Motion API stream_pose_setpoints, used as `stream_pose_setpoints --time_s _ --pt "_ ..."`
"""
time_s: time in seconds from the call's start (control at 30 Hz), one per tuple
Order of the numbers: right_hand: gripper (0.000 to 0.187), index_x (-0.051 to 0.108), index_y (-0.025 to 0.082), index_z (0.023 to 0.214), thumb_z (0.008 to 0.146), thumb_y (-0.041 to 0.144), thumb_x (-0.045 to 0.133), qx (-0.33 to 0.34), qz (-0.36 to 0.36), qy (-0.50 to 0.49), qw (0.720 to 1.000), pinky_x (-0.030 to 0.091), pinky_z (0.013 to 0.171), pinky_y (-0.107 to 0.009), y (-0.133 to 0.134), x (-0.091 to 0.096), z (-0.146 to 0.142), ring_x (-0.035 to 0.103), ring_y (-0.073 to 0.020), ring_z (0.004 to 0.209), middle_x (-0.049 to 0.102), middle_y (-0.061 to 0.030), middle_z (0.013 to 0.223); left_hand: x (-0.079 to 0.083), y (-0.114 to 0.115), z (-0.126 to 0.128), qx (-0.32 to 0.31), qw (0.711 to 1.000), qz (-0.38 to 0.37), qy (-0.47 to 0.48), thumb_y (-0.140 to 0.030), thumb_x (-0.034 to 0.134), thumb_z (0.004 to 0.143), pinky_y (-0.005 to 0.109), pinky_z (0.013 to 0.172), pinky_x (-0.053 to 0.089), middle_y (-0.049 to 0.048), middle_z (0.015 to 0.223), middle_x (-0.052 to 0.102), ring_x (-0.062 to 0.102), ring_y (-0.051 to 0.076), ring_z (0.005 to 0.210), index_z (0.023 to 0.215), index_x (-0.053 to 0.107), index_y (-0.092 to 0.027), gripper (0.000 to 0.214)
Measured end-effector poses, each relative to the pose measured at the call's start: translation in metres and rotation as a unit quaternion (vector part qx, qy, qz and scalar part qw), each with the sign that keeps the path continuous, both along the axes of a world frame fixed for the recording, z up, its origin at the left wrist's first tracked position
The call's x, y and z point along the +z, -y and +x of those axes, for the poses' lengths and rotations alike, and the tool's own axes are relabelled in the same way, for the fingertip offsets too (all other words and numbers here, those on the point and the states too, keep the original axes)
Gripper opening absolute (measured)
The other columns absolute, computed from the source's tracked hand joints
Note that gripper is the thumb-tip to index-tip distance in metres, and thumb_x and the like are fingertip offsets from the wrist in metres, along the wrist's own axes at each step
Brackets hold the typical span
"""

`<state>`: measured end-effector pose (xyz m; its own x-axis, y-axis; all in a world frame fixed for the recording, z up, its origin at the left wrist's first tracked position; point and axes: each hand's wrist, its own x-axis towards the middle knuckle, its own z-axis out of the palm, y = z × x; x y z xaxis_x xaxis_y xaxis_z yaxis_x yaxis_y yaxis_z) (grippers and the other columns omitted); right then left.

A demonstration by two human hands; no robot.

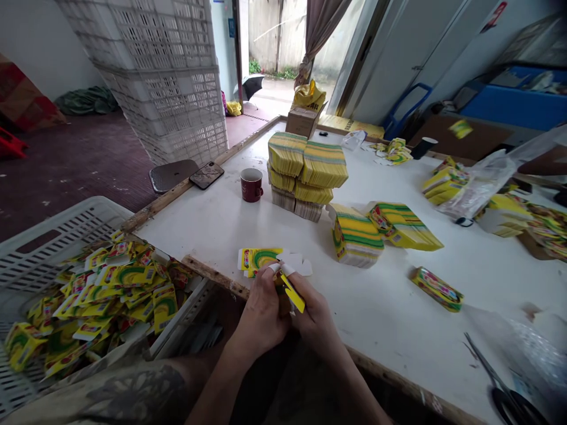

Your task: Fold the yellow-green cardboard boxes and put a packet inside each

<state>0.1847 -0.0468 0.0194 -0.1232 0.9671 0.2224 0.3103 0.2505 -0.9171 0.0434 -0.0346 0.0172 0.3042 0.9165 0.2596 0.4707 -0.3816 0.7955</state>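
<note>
My left hand (264,310) and my right hand (313,307) are together at the table's near edge, fingers closed around a small yellow carton (292,292). White covers sit on some of the fingertips. One yellow flap of the carton sticks out toward the right; much of the rest is hidden by my fingers. Just beyond my hands lie flat printed cartons (261,258), yellow and green with white tabs. To the left, a white plastic basket (100,206) holds a heap of folded yellow cartons (115,289).
Bundled flat cartons (305,162) stand stacked mid-table, with more bundles (357,233) closer. A dark red mug (251,186) and a phone (207,175) are at left. At right lie a single carton pack (438,288) and scissors (500,378). White crates (163,77) tower behind.
</note>
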Motion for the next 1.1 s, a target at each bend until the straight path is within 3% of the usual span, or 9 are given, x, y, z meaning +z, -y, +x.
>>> stream_pose_setpoints --time_s 0.2,0.33,0.47,0.57,0.63,0.7,0.77,0.87,1.1 --pt "0.063 0.028 0.022 0.148 0.089 0.021 0.05 0.095 0.02 0.153 0.983 0.039 0.108 -0.049 -0.006 -0.002 0.006 0.028 -0.0307 0.142 0.023 -0.0173 0.156 0.01 -0.006 -0.017 0.047 0.997 -0.048 -0.041 -0.018 0.067 0.065 0.051 0.091 0.049 0.0115 0.112 0.062 0.059 0.032 0.105 0.118 0.042 -0.022 0.059" --pt "0.038 0.057 0.024 0.124 0.087 0.015 0.051 0.154 -0.001 0.173 0.973 0.047 0.1 -0.041 -0.009 0.022 0.02 0.051 -0.0271 0.127 0.039 -0.0142 0.148 0.015 -0.004 -0.027 0.032 0.995 -0.072 -0.064 -0.032 0.069 0.069 0.052 0.091 0.05 0.0152 0.119 0.063 0.061 0.034 0.108 0.131 0.033 -0.02 0.072" --pt "0.027 0.064 0.025 0.101 0.078 0.011 0.06 0.171 0.002 0.148 0.974 0.05 0.093 -0.037 -0.008 0.038 0.021 0.059 -0.024 0.111 0.056 -0.0082 0.128 0.016 -0.001 -0.024 0.0 0.995 -0.056 -0.08 -0.031 0.071 0.068 0.052 0.09 0.05 0.0154 0.119 0.063 0.061 0.035 0.108 0.132 0.034 -0.021 0.074" --pt "0.045 0.052 0.024 0.12 0.077 0.015 0.061 0.107 -0.002 0.075 0.991 0.044 0.102 -0.043 -0.006 0.026 0.009 0.051 -0.0261 0.123 0.049 -0.0113 0.135 0.015 -0.002 -0.021 0.051 0.996 -0.042 -0.058 -0.023 0.072 0.062 0.054 0.089 0.05 0.0161 0.115 0.064 0.061 0.037 0.105 0.128 0.044 -0.019 0.071" --pt "0.069 0.024 0.025 0.141 0.082 0.021 0.059 0.062 -0.011 -0.025 0.998 0.043 0.104 -0.045 -0.009 0.011 0.0 0.048 -0.0247 0.127 0.04 -0.0145 0.144 0.016 -0.005 -0.022 0.113 0.99 -0.045 0.077 -0.023 0.076 0.06 0.045 0.084 0.053 0.0113 0.109 0.066 0.064 0.031 0.097 0.122 0.049 -0.022 0.067" --pt "0.076 0.01 0.026 0.145 0.085 0.026 0.057 -0.008 -0.014 -0.058 0.998 0.046 0.101 -0.046 -0.015 -0.003 -0.004 0.053 -0.0239 0.121 0.041 -0.0158 0.142 0.018 -0.011 -0.028 0.203 0.927 0.003 0.315 -0.037 0.075 0.066 0.033 0.077 0.054 0.0065 0.106 0.066 0.065 0.023 0.09 0.117 0.052 -0.024 0.058" --pt "0.065 0.025 0.023 0.141 0.084 0.022 0.057 -0.072 -0.006 0.046 0.996 0.046 0.099 -0.049 -0.025 -0.011 -0.006 0.054 -0.0259 0.117 0.049 -0.0151 0.134 0.021 -0.018 -0.036 0.28 0.798 0.067 0.529 -0.06 0.059 0.077 0.03 0.084 0.053 0.0069 0.114 0.063 0.063 0.021 0.101 0.114 0.055 -0.024 0.052" --pt "0.053 0.043 0.015 0.13 0.078 0.004 0.049 -0.073 -0.001 0.257 0.964 0.044 0.098 -0.051 -0.04 -0.015 -0.009 0.051 -0.0298 0.114 0.058 -0.016 0.123 0.023 -0.025 -0.047 0.323 0.676 0.019 0.662 -0.075 0.032 0.082 0.036 0.107 0.041 0.0083 0.131 0.053 0.047 0.022 0.129 0.105 0.057 -0.024 0.061" --pt "0.054 0.043 0.014 0.123 0.071 0.001 0.049 -0.102 -0.009 0.282 0.954 0.045 0.09 -0.048 -0.045 -0.014 -0.016 0.051 -0.0272 0.1 0.057 -0.0137 0.108 0.009 -0.031 -0.026 0.359 0.691 -0.09 0.621 -0.072 0.042 0.08 0.045 0.113 0.03 0.013 0.139 0.043 0.043 0.025 0.131 0.119 0.044 -0.024 0.062"
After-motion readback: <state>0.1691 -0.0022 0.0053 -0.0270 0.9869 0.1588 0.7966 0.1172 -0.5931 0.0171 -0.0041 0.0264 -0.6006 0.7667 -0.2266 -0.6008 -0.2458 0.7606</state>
